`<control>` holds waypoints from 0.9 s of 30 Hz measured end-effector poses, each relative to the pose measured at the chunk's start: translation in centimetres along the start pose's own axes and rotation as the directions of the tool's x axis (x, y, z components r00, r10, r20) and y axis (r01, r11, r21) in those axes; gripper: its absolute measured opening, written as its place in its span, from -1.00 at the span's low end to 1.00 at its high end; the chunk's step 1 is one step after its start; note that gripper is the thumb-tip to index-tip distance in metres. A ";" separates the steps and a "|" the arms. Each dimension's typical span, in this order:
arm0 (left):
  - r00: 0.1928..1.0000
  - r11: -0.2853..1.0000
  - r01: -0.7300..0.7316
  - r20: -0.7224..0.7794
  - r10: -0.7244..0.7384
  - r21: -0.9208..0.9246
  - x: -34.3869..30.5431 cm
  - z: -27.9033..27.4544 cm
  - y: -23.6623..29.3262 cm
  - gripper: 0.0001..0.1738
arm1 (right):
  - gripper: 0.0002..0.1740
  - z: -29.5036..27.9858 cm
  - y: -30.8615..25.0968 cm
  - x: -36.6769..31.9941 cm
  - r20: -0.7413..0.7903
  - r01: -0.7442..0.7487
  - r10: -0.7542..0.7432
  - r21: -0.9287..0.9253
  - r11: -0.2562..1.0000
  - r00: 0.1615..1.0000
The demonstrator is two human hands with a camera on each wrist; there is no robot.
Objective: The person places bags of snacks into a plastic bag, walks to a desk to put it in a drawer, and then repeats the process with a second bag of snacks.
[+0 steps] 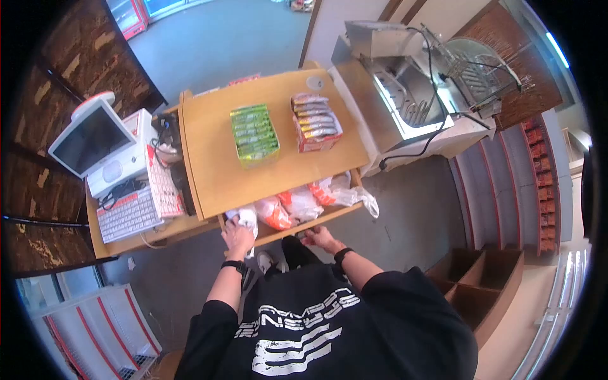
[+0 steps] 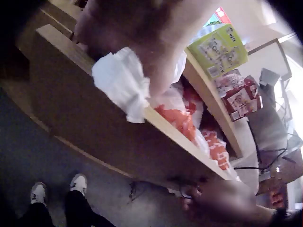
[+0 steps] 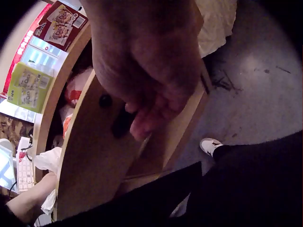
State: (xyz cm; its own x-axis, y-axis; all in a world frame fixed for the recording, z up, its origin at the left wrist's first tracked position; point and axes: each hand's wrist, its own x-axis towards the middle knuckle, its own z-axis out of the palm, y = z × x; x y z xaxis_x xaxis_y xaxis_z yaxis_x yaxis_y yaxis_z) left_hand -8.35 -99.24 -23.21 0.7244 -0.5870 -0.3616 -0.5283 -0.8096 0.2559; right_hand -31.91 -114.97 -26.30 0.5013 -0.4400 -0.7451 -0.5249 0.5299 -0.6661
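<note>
A wooden drawer (image 1: 278, 233) stands pulled out below the counter, filled with white-and-orange plastic bags (image 1: 273, 212). At its left end my left hand (image 1: 239, 239) reaches over the front edge and grips a white plastic bag (image 2: 122, 82). Part of that bag drapes over the front board, under my palm; the fingertips are mostly hidden in the left wrist view. My right hand (image 1: 322, 239) is low at the drawer's front, its fingers curled at the dark drawer handle (image 3: 122, 122). One bag (image 1: 367, 201) spills past the drawer's right end.
On the counter (image 1: 215, 171) stand a green box of packets (image 1: 254, 136) and a red box of packets (image 1: 316, 126). Left are a monitor (image 1: 94, 138) and keyboard (image 1: 130, 214). A metal appliance (image 1: 411, 95) with a cord sits right. A wooden shelf unit (image 1: 487, 278) stands behind right.
</note>
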 end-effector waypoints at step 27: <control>0.928 0.943 -0.232 0.236 0.288 -0.238 2.4 0.5 -1.5 -0.75 | -0.63 -1.0 1.3 1.8 -0.004 0.049 -0.051 -0.220 0.974 0.999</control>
State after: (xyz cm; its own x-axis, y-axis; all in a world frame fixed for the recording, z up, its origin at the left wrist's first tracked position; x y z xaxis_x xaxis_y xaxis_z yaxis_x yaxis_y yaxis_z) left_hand -6.04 -99.44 -24.89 0.4155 -0.7764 -0.4739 -0.5604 -0.6289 0.5389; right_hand -32.33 -115.79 -28.57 0.5251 -0.4692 -0.7100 -0.6380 0.3349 -0.6933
